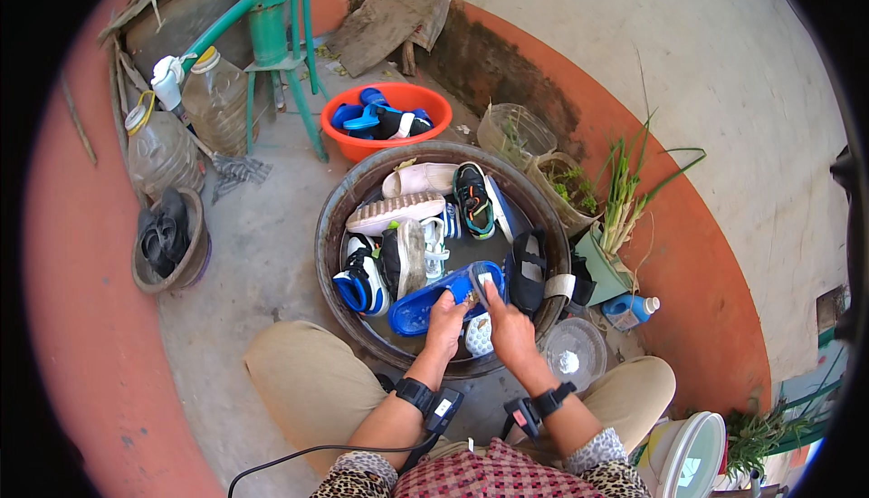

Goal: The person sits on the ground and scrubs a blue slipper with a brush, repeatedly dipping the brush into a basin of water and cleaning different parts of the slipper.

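Observation:
A round metal tub [329,185] full of shoes stands before me. My left hand [446,325] grips a blue plastic slide sandal [415,312] over the tub's near part. My right hand [510,327] holds a small scrubbing brush [483,272], partly hidden by the fingers, against the sandal's strap end. Around them lie a white-and-blue sneaker [362,279], a dark shoe with its pale sole showing [409,258], pale pink shoes [397,213], a white sandal [435,247], a black sneaker [474,199] and a black shoe [527,270]. Water shows between them.
An orange basin [441,118] of footwear stands behind the tub. A clear bowl [590,342] with white powder and a blue bottle [628,311] are at right, near potted green onions [621,206]. At left are a bowl [197,260] with dark shoes, plastic jugs [163,155] and a green hand pump [268,26].

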The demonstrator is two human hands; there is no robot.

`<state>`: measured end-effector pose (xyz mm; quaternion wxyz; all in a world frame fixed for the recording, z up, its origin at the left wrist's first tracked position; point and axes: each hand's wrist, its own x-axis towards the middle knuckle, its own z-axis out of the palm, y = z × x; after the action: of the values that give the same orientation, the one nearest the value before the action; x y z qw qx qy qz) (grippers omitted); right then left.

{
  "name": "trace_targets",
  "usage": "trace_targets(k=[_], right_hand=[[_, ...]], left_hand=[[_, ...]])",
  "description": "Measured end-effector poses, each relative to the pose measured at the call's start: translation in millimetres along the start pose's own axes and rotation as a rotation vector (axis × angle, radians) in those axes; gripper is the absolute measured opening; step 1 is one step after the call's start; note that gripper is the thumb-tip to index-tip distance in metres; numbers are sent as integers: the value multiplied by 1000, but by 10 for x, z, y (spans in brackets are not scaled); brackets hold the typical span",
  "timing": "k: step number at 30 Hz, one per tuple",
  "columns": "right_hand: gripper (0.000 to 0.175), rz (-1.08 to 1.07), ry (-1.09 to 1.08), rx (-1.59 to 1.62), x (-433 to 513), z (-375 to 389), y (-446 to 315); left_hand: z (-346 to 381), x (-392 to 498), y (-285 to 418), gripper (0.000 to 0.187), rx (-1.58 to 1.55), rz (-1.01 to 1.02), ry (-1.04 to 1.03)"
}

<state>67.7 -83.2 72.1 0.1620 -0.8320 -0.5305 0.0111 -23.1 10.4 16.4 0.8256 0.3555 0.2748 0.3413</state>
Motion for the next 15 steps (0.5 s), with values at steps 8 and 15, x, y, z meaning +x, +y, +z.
trace_targets(k=[8, 15], right_hand=[[65, -46, 49, -36, 102, -66, -20], [69, 19, -214, -52, -22, -81, -91]], left_hand=[[28, -5, -102, 40, 89, 10, -88], [-37, 23, -110, 41, 88, -49, -40]])
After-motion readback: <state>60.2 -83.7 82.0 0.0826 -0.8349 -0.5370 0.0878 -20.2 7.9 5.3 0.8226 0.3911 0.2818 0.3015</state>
